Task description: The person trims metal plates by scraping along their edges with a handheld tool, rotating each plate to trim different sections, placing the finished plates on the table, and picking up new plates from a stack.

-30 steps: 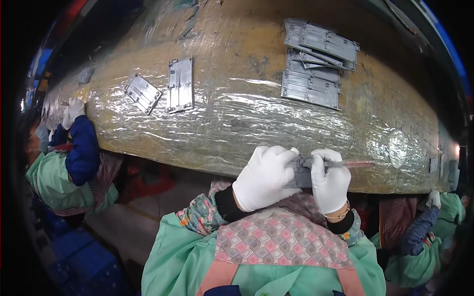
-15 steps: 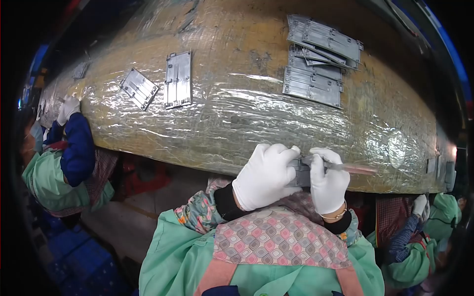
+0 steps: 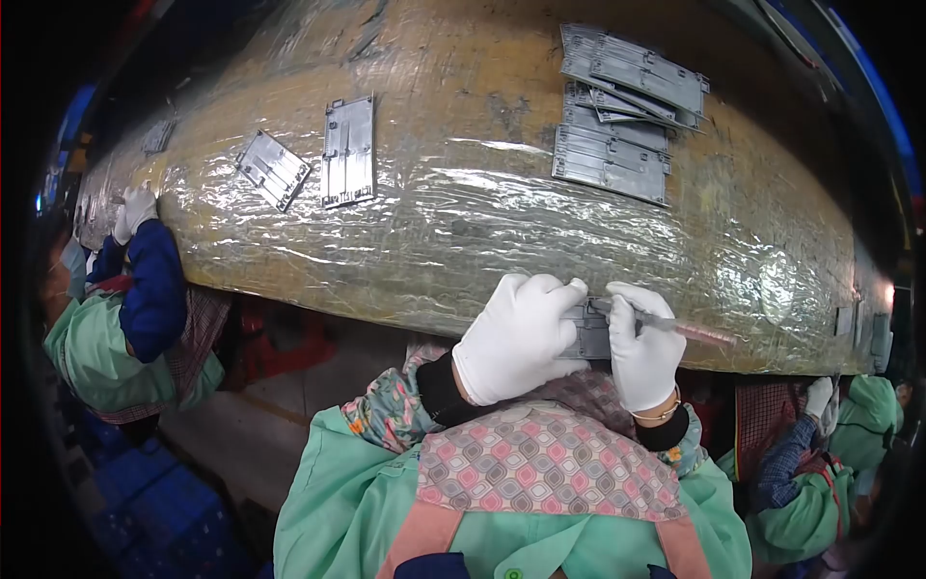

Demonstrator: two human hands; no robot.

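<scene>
My left hand (image 3: pixel 521 340), in a white glove, is closed on the left side of a grey plastic panel (image 3: pixel 592 333) at the table's near edge. In my gloved right hand (image 3: pixel 644 349) is a slim tool (image 3: pixel 694 331), its shaft pointing out to the right and its tip end over the panel. My fingers hide part of the panel and the tool's tip.
Several grey panels (image 3: pixel 610 162) lie stacked at the upper right of the table (image 3: pixel 434 241). Two more panels (image 3: pixel 348 151) lie at the upper left. Gloved co-workers sit at the far left (image 3: pixel 140 207) and far right (image 3: pixel 821 399).
The tool has shifted slightly and its shaft looks less blurred. Both my hands have moved very little, still at the panel.
</scene>
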